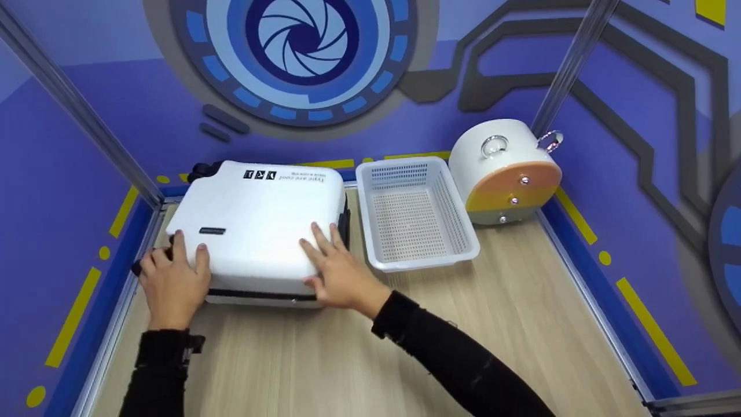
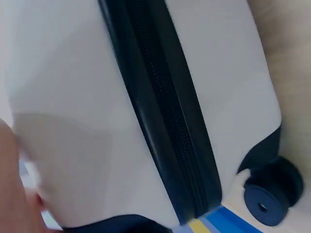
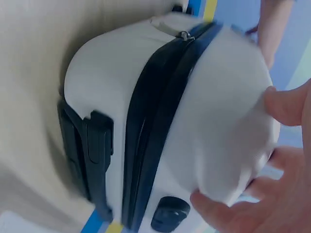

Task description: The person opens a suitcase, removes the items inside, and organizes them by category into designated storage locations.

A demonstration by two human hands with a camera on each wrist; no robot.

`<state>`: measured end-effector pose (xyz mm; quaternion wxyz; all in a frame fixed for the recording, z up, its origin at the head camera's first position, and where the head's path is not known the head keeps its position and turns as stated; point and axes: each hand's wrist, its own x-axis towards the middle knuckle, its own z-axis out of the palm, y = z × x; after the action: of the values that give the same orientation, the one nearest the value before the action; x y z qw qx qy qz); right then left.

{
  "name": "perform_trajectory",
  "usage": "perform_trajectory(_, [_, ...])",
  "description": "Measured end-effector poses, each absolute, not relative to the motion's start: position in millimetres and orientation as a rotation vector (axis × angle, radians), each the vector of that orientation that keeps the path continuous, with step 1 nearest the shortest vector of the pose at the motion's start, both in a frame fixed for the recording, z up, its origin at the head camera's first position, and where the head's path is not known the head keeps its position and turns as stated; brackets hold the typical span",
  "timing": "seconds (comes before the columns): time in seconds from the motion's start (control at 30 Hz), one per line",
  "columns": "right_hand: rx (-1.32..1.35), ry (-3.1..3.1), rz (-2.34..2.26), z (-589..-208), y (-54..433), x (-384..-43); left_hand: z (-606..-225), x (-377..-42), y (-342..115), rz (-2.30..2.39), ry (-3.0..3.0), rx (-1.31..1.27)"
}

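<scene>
A white hard-shell suitcase lies flat on the wooden table, its printed face upward. My left hand rests at its near left corner, fingertips on the top edge, close to the black wheels there. Spread over the near right corner, my right hand touches the shell with extended fingers. A black zipper band runs along the suitcase's side in the left wrist view, with a black wheel at the bottom right. The right wrist view shows a zipper pull and a black side handle.
A white perforated plastic basket stands just right of the suitcase. Beyond it, against the back right corner, is a round white drawer box with a striped front and ring handles. Blue-purple panels and metal posts border the table.
</scene>
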<state>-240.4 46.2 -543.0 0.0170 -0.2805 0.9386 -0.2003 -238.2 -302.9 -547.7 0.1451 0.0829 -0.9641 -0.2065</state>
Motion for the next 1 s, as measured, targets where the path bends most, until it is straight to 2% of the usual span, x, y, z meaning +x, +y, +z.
perform_trajectory(0.23, [-0.867, 2.832, -0.752, -540.1, 79.9, -275.3, -566.4, -215.1, -269.7, -0.432, -2.652, 0.233])
perform_trajectory(0.5, [-0.887, 2.792, -0.839, -541.0, 85.6, -277.2, -570.9, -208.2, -261.6, -0.480, -2.586, 0.218])
perform_trajectory(0.63, [-0.889, 2.805, -0.881, -543.2, 82.4, -276.1, -575.6, -196.8, -242.2, -0.481, -2.441, 0.090])
perform_trajectory(0.83, [-0.912, 2.817, -0.964, -548.3, 80.1, -278.0, -602.9, -175.4, -183.1, -0.526, -2.453, -0.267])
perform_trajectory(1.0, [-0.912, 2.817, -1.010, -552.9, 76.2, -278.9, -624.9, -175.2, -147.8, -0.615, -2.694, -0.262])
